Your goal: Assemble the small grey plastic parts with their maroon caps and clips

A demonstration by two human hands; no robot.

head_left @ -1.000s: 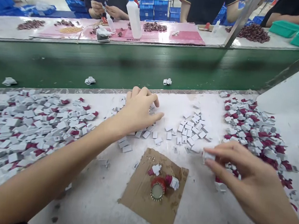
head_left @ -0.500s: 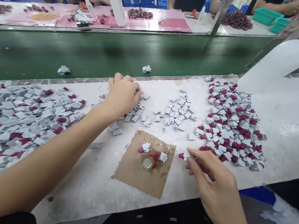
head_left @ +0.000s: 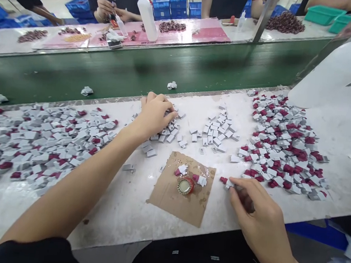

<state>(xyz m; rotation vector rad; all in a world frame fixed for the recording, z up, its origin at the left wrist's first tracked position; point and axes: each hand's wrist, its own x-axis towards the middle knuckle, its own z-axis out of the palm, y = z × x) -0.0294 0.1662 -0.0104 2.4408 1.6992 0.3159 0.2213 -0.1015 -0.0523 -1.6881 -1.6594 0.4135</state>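
My right hand [head_left: 257,209] pinches a small grey-and-maroon plastic piece [head_left: 224,180] between thumb and fingertips, just right of the cardboard. Over a heap of small grey plastic pieces [head_left: 164,136], my left hand [head_left: 156,115] reaches with curled fingers; the fingertips are hidden, so what they hold does not show. On the brown cardboard square [head_left: 180,208] lies an upturned bottle cap [head_left: 185,186], with one grey-and-maroon piece [head_left: 181,170] behind it and another [head_left: 200,180] at its right. A second cluster of grey pieces [head_left: 215,131] lies right of my left hand.
Large piles of grey-and-maroon pieces spread at left [head_left: 53,136] and right [head_left: 286,146]. A white bottle [head_left: 332,76] leans at the right. Across a green belt [head_left: 132,67] carrying a few pieces, other people work at a table with bottles [head_left: 147,19] and a green bin [head_left: 325,15].
The view has shifted, so the table's contents appear further right. My left hand stays at the grey heap, its thumb reaching a little further out. My right hand still pinches its piece.
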